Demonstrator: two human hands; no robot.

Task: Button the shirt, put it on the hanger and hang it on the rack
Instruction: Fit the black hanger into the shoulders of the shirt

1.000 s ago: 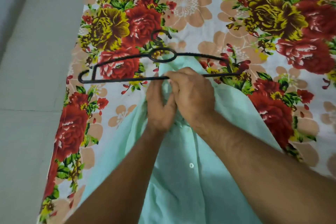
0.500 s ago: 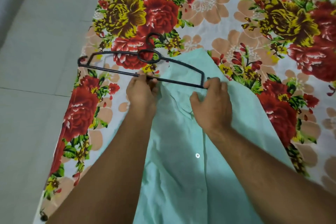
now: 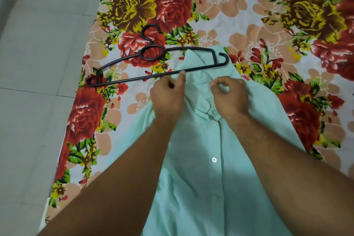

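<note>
A mint green shirt (image 3: 201, 188) lies front up on the floral bedsheet (image 3: 268, 53), its placket closed with white buttons. A black plastic hanger (image 3: 214, 57) lies flat at the collar, its right end over the collar fabric and its hook pointing away from me. My left hand (image 3: 168, 97) sits at the collar's left side with curled fingers bunching the fabric; one fingertip touches the hanger's lower bar. My right hand (image 3: 229, 97) rests on the collar's right side, thumb and forefinger pinching the cloth.
The sheet's left edge (image 3: 76, 101) borders pale floor tiles (image 3: 38, 82). No rack is in view. Both my forearms cover the shirt's sides.
The hanger has shifted right and tilted, its right end now higher. My right hand let go of the hanger's end, and both hands drew back onto the collar.
</note>
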